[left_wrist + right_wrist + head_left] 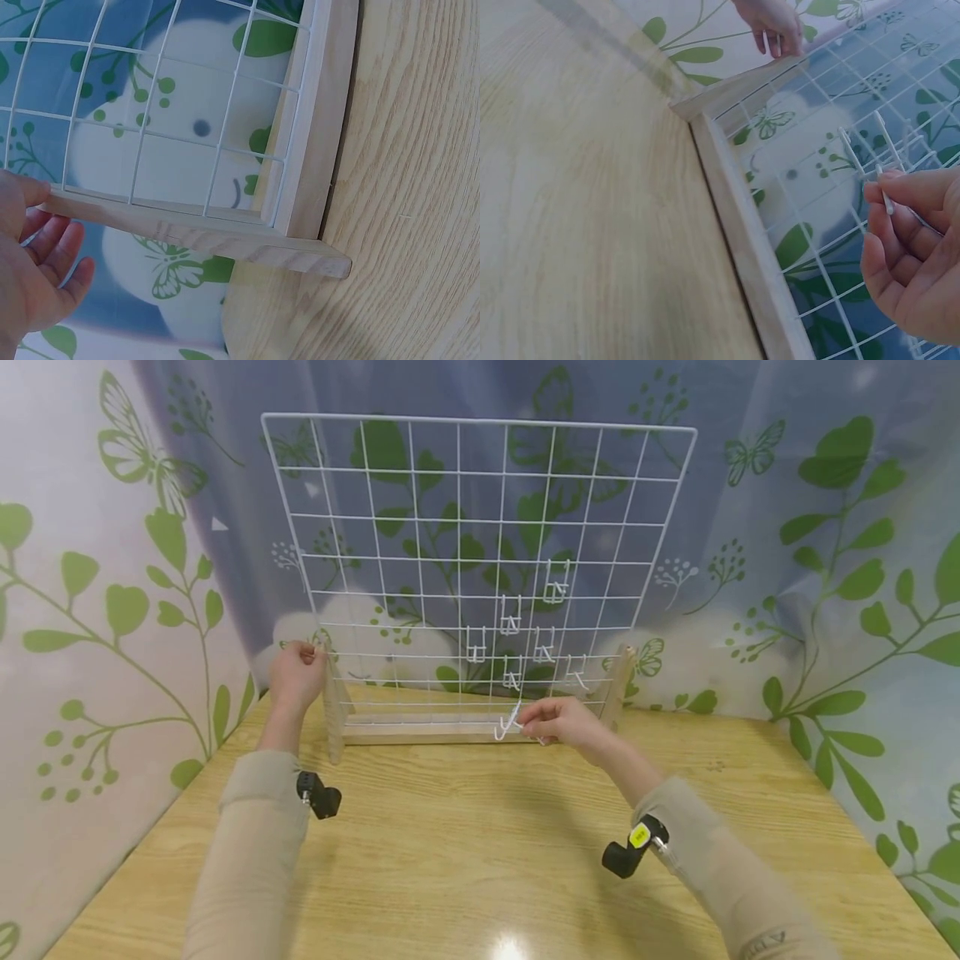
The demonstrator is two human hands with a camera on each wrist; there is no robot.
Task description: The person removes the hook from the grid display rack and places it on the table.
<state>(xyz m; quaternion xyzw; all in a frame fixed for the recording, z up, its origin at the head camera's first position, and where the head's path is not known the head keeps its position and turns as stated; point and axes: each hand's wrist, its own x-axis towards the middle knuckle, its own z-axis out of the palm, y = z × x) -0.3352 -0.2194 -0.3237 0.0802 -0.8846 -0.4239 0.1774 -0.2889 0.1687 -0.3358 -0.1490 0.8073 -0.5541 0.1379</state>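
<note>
A white wire grid panel (480, 516) stands upright in a wooden base. My left hand (296, 675) pinches the top end of the left wooden post (187, 232) between thumb and forefinger, the other fingers loosely bent. My right hand (561, 722) pinches a white wire hook (510, 722) in front of the grid's lower part. In the right wrist view, this hook's prong (886, 196) sticks out between thumb and fingers, and its two raised ends overlap the grid wires. Above it, several similar white hooks (556, 585) hang on the grid's right half.
The base has a long wooden crossbar (431, 738) and a right wooden post (618, 685). It stands on a wood-grain table (450, 843). Behind it hangs a blue and white curtain (750, 543) with green leaves and butterflies.
</note>
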